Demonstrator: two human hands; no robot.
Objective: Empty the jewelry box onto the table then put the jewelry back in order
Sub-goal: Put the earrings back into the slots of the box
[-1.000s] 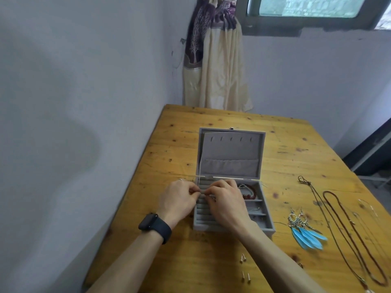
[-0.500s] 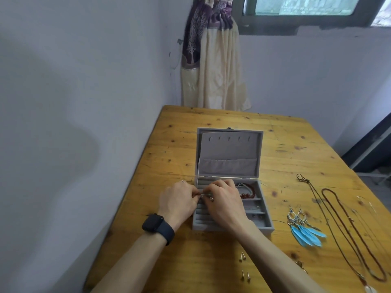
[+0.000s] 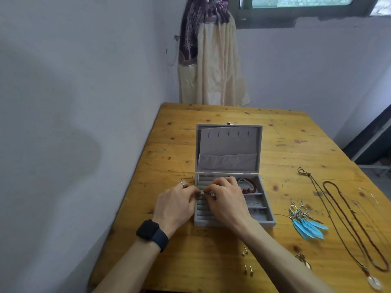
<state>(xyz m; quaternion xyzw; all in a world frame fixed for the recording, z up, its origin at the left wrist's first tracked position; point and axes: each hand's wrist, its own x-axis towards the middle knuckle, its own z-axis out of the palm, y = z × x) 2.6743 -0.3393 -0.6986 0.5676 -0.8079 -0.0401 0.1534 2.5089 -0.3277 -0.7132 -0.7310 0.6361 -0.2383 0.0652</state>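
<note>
Centrally, a grey jewelry box is seen open on the wooden tabletop, its lid stood upright at the far side. Both hands are held over the ridged ring section in the left half of the tray. A small silvery piece is pinched between the curled fingertips of the left hand and those of the right hand, so that the two hands meet just above the ridges; what kind of piece it is cannot be told. A ring is worn on a finger of the left hand and a dark watch on that wrist. A red bead bracelet is laid in the far right compartment of the box, partly hidden by the right hand.

To the right of the box, a pair of blue feather earrings is laid on the tabletop. Further right, two long cord necklaces are stretched out, one ended by a pale round pendant near the front edge. Four small stud earrings are scattered in front of the box, beside the right forearm. A tied curtain is hung in the corner behind the tabletop, below a window.
</note>
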